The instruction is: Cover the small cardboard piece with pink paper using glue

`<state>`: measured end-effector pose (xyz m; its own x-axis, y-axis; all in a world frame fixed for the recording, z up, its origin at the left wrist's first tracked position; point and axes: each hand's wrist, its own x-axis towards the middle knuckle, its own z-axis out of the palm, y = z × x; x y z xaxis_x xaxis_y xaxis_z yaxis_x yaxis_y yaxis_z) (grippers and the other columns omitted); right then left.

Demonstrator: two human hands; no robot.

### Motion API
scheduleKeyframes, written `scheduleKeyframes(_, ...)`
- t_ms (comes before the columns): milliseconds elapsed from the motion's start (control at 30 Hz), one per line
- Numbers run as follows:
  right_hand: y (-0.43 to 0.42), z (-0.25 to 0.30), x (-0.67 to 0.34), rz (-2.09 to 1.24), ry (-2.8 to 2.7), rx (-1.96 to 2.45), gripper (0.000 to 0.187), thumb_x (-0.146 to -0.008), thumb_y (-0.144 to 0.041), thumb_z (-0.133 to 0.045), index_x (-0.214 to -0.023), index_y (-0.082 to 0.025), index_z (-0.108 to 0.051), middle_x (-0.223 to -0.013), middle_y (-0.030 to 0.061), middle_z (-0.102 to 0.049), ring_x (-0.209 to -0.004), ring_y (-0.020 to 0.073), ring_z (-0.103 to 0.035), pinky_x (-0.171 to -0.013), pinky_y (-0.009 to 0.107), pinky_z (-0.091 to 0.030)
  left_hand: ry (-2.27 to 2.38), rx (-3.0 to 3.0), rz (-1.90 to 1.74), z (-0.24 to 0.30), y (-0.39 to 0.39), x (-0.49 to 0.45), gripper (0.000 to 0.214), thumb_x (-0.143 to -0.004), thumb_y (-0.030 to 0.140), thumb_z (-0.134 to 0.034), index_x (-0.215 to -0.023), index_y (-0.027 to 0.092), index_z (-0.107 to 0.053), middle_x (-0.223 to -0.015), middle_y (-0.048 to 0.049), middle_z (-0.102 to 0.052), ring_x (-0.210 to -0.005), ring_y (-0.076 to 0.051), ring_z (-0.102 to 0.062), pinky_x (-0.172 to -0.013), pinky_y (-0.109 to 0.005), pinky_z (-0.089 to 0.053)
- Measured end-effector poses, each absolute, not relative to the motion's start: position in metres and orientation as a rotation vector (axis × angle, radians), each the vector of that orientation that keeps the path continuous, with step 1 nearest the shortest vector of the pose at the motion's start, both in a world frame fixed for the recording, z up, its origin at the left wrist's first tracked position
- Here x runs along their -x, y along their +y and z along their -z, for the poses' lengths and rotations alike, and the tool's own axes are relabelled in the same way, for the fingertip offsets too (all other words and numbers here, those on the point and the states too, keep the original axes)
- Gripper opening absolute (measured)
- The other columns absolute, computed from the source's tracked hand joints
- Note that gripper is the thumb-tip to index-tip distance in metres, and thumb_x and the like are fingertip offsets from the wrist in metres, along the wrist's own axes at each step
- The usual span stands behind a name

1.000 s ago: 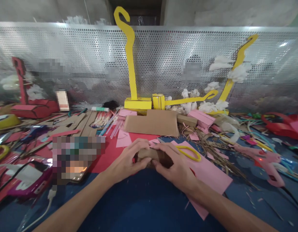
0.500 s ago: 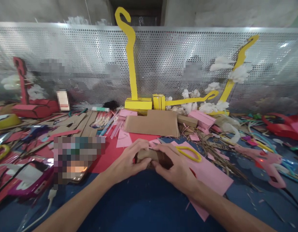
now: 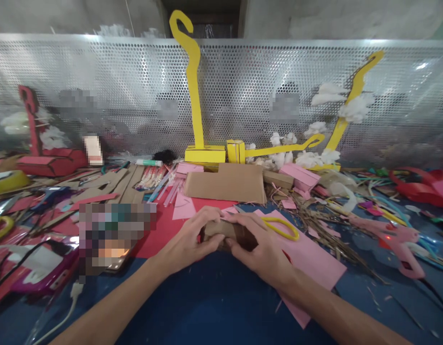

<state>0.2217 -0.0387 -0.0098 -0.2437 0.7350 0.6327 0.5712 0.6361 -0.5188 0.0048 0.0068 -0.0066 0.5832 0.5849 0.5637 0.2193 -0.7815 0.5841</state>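
On the green-and-white tube (image 3: 149, 162) at the left of the frame's middle, any printing was too small to read, and blocks of blur covered whatever the screen of the phone-like device (image 3: 118, 264) below it showed.

Both forearms reached in from the lower corners and met at the centre of the frame. There the left hand (image 3: 194, 235) and the right hand (image 3: 262, 245) held a small folded piece of brown cardboard (image 3: 225, 231) between them, just above or on the table; which of the two could not be told. Each hand had its fingers bent over the top and its thumb pressed against the near side, clamped on the cardboard, with the two thumb tips near each other.

The widest visible stretch of blue tabletop (image 3: 207, 306) ran between the forearms to the bottom edge. To the right, a pink sheet (image 3: 317, 268) extended out from under the right hand and forearm, with a yellow scissor handle (image 3: 296, 234) just beside that hand. A red sheet (image 3: 153, 239) bordered the left hand. Beyond the hands, a notched cardboard panel (image 3: 225, 186) stood across the middle, and a pink glue gun (image 3: 394, 235) lay well apart at the right.
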Motion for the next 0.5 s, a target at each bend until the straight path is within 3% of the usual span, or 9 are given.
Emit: scheduleKeyframes(500,-0.0386,0.0091,-0.2215,-0.224,-1.943,1.012,0.041,-0.085,-0.018,-0.069,-0.123,-0.028,-0.058,-0.119,0.0046,-0.068,-0.112,0.0255,-0.061,-0.095,0.041,-0.049,0.646,-2.38,-1.068,0.0051,0.0066,-0.0039,0.032,-0.09,0.011,-0.058,-0.117,0.025,-0.048,-0.125,-0.0078,-0.058,-0.112,-0.02,-0.058,-0.094,-0.033,-0.049)
